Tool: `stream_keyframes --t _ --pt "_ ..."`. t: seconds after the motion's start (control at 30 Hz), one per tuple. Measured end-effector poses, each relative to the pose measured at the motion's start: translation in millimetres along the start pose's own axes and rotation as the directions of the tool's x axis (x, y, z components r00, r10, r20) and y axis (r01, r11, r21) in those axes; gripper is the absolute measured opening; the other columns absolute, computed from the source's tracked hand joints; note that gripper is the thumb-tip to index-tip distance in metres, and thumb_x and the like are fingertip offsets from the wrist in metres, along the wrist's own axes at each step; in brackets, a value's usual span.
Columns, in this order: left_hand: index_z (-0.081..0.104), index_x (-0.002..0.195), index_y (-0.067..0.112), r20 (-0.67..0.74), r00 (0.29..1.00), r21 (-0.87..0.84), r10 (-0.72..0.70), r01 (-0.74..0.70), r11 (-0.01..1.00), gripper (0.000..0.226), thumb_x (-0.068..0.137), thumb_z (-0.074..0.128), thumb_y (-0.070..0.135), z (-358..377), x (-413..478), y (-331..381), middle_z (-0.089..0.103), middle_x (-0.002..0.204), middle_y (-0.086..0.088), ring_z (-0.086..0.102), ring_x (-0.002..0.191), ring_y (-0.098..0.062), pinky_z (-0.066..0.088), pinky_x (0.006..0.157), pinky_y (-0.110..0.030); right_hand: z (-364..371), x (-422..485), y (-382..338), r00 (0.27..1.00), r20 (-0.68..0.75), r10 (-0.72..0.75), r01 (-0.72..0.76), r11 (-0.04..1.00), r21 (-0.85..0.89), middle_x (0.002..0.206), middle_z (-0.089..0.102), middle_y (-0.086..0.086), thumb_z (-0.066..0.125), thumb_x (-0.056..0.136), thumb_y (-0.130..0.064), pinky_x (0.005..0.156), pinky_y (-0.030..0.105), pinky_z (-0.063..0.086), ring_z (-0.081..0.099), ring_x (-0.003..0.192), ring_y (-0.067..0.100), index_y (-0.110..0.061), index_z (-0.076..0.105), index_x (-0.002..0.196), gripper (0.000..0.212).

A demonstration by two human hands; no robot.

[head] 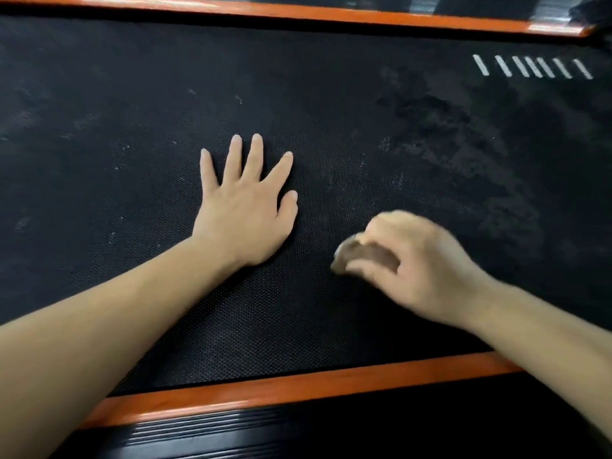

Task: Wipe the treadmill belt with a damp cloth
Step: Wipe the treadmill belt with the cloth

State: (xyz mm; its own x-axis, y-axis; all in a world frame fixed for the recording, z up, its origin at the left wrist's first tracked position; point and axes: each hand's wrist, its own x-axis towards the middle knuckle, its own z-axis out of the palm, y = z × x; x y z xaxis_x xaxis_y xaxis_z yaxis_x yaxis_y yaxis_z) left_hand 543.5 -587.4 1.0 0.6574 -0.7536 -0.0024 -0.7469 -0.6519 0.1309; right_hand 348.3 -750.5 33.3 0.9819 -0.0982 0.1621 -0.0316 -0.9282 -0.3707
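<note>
The black textured treadmill belt (331, 111) fills most of the view. My left hand (243, 207) lies flat on it near the middle, palm down, fingers spread. To its right my right hand (414, 263) is blurred and grips a small bunched brownish cloth (357, 256) against the belt; only the cloth's left end shows past my fingers. Darker damp-looking patches (463, 154) spread over the belt's right part, and pale dusty specks dot the left and middle.
An orange side rail (298, 389) borders the belt near me, with a black ribbed footrest (231, 432) beyond it. A second orange rail (331, 14) runs along the far edge. White slanted stripes (530, 66) mark the belt at the upper right.
</note>
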Motion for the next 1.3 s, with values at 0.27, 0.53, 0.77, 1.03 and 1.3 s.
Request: stream_keyframes --t 0.27,0.53,0.77,1.03,1.3 --pt "0.018 0.16 0.033 -0.013 1.0 0.006 0.001 0.0 1.0 0.063 0.101 0.02 0.053 1 -1 1 0.007 0.17 -0.013 -0.001 0.156 -0.036 -0.002 0.121 -0.066 -3 -39 -20 0.994 0.107 0.013 -0.034 0.98 0.196 0.089 0.066 -0.004 0.061 0.091 -0.05 0.073 0.041 0.052 0.061 0.083 0.018 -0.017 0.059 0.091 0.033" --pt "0.022 0.16 0.03 0.014 1.0 -0.062 -0.025 0.026 0.998 0.059 0.104 0.029 0.048 -8 1 6 0.007 0.17 -0.012 -0.003 0.157 -0.033 -0.005 0.121 -0.066 -21 -29 34 0.978 -0.079 0.192 -0.187 0.98 0.075 0.085 0.064 -0.005 0.071 0.088 -0.042 0.073 0.035 0.048 0.059 0.08 0.018 -0.015 0.058 0.087 0.03" --pt "0.022 0.16 0.032 0.012 0.996 -0.092 -0.09 0.091 0.992 0.058 0.104 0.027 0.048 -8 25 34 0.006 0.171 -0.009 -0.005 0.157 -0.032 -0.008 0.117 -0.072 -14 -56 16 0.992 0.093 -0.088 0.071 0.983 0.167 0.086 0.065 -0.003 0.065 0.092 -0.046 0.071 0.04 0.051 0.059 0.079 0.019 -0.014 0.065 0.09 0.032" --pt "0.015 0.161 0.032 0.023 0.997 -0.032 -0.077 0.078 0.996 0.061 0.104 0.021 0.051 -2 24 35 0.001 0.171 -0.009 -0.008 0.157 -0.033 -0.007 0.118 -0.07 -18 -17 40 0.966 -0.157 0.205 -0.203 0.979 0.034 0.087 0.062 -0.005 0.058 0.087 -0.053 0.073 0.043 0.052 0.056 0.081 0.017 -0.018 0.059 0.09 0.035" --pt "0.013 0.162 0.033 0.031 0.997 -0.019 -0.073 0.074 0.997 0.062 0.103 0.018 0.052 -2 23 36 0.0 0.171 -0.009 -0.009 0.157 -0.032 -0.007 0.12 -0.067 -29 44 77 0.92 -0.189 0.343 -0.345 0.938 0.02 0.086 0.061 -0.005 0.06 0.089 -0.049 0.071 0.042 0.05 0.056 0.079 0.021 -0.023 0.046 0.083 0.03"
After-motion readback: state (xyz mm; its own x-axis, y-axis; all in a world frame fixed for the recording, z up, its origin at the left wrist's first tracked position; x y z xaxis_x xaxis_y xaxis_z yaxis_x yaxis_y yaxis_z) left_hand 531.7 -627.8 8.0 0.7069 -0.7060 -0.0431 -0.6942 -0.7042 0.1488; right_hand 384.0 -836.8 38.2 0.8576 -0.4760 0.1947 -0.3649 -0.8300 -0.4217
